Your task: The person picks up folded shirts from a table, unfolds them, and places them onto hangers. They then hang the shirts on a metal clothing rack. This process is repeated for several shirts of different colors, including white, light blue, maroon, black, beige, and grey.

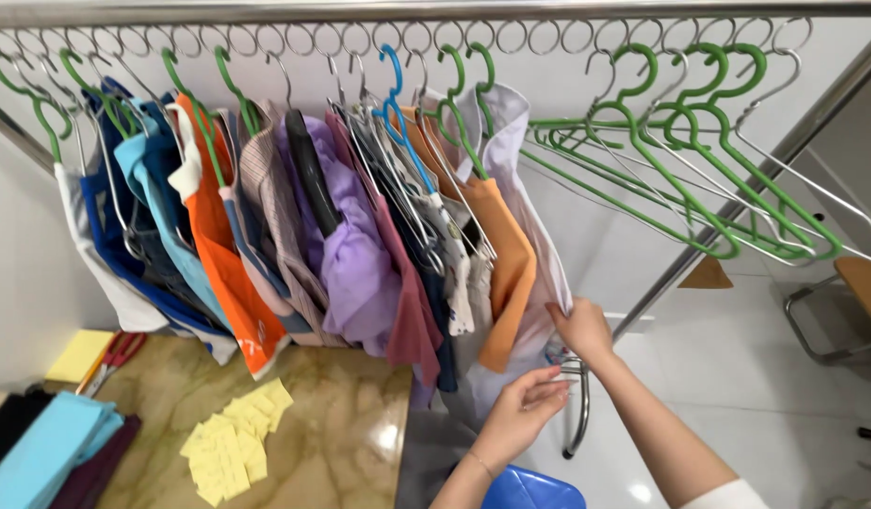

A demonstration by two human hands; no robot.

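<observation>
A metal clothes rail (435, 11) with a row of rings carries many shirts on hangers. The rightmost garment is a pale lilac-white shirt (528, 236) on a green hanger, beside an orange one (509, 254). My right hand (582, 328) pinches the lower edge of the pale shirt. Just below, my left hand (522, 407) touches the same hem with fingers extended.
Several empty green and metal hangers (699, 170) hang at the right of the rail. Below left, a marbled tabletop (332, 424) holds yellow paper slips (234, 452), a yellow pad (77, 354), red-handled scissors (115, 356) and folded clothes (40, 452). A blue object (529, 490) lies near my left wrist.
</observation>
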